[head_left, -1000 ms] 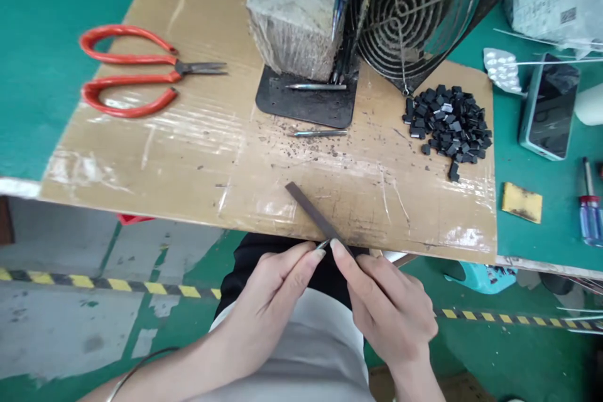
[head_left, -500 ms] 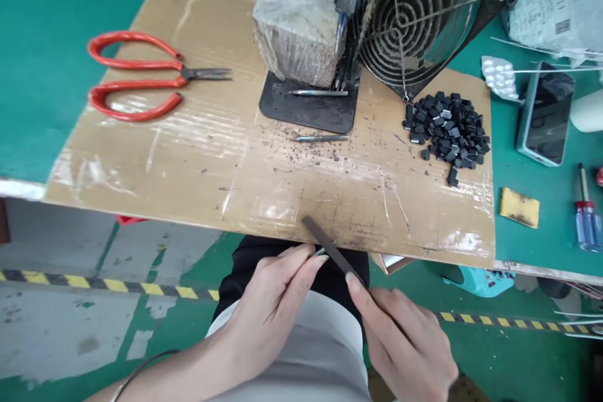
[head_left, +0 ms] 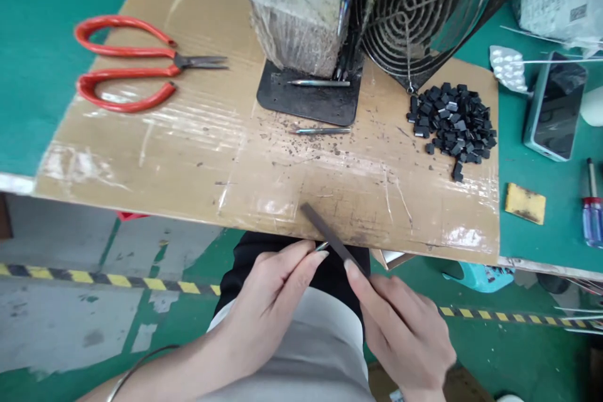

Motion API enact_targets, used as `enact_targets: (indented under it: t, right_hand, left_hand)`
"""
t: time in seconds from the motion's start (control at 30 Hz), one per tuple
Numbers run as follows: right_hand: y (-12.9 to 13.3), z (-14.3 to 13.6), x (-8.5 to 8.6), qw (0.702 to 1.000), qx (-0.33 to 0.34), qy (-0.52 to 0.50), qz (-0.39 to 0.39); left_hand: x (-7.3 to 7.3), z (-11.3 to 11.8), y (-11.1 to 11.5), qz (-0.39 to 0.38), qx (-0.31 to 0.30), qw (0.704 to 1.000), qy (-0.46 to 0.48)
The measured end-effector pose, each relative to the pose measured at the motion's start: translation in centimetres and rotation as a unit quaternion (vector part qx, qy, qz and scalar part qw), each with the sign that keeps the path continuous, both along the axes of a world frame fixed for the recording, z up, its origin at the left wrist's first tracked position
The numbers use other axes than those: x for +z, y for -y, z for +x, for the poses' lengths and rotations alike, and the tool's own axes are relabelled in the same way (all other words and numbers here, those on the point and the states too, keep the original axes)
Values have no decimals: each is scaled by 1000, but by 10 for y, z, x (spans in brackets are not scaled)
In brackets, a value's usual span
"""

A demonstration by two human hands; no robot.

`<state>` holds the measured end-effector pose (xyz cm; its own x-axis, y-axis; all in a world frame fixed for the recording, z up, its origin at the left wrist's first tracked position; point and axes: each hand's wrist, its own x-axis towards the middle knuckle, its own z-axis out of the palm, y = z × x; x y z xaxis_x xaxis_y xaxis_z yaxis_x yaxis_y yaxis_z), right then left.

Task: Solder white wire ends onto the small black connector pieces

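Observation:
My right hand [head_left: 407, 330] is closed round the end of a dark flat file [head_left: 325, 226], its thumb pressed along the blade. The file slants up and left over the cardboard's front edge. A slim metal soldering iron tip [head_left: 322, 246] is pinched between thumb and fingers of my left hand [head_left: 277, 289]; most of it is hidden in the grip. Its bare end meets or nearly meets the file's edge; I cannot tell if they touch. Similar soldering iron tips lie ahead, one on a black base plate [head_left: 306, 104] and another [head_left: 323, 131] on the cardboard.
Cardboard [head_left: 188, 163] covers the green bench. Red-handled scissors [head_left: 141, 63] lie left. A wrapped block [head_left: 296, 19] and a round wire fan guard [head_left: 409, 9] stand at the back. Rightward are small black pieces [head_left: 455, 122], a phone [head_left: 556, 103], a yellow sponge [head_left: 525, 203] and a screwdriver [head_left: 592, 213].
The view has shifted slightly, so bench things sit a little higher. The soldering iron tip and the file remain in my hands, with only slight movement between them.

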<state>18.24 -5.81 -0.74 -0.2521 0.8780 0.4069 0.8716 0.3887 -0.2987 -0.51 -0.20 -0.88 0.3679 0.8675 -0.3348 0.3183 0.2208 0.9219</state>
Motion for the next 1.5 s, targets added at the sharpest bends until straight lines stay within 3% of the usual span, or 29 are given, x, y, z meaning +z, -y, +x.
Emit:
enact_targets:
  t: [0.13, 0.23, 0.33, 0.47, 0.6, 0.8, 0.9, 1.17, 1.37, 1.5]
  right_hand:
    - [-6, -2, -3, 1000, 15, -22, 5]
    - [2, -1, -1, 1000, -2, -13, -13]
    - [1, -1, -1, 1000, 0, -6, -9]
    - [-6, -3, -3, 999, 5, -31, 13]
    - [4, 2, 0, 1000, -4, -2, -20]
    - [-7, -4, -2, 1000, 14, -11, 7]
    - [-2, -4, 0, 1000, 2, -15, -6]
    - [-9, -8, -3, 1000, 1, -28, 6]
    - [10, -3, 5, 1000, -19, 0, -15]
    - [-4, -8, -1, 1000, -11, -20, 4]
  left_hand:
    - [-7, -2, 4, 150, -1, 985, -83]
    - [-8, -1, 4, 181, -15, 980, -87]
    - [-6, -1, 4, 170, -16, 982, -75]
    - [-3, -1, 4, 87, -11, 995, -56]
    - [0, -1, 2, 47, -24, 998, -35]
    - [-5, -2, 1, 239, -4, 964, -113]
    - [-7, -2, 2, 271, -18, 953, -133]
    - [-6, -3, 2, 242, -29, 962, -127]
    - [-7, -4, 5, 191, -20, 977, -88]
    - [-5, -2, 5, 174, -11, 981, -86]
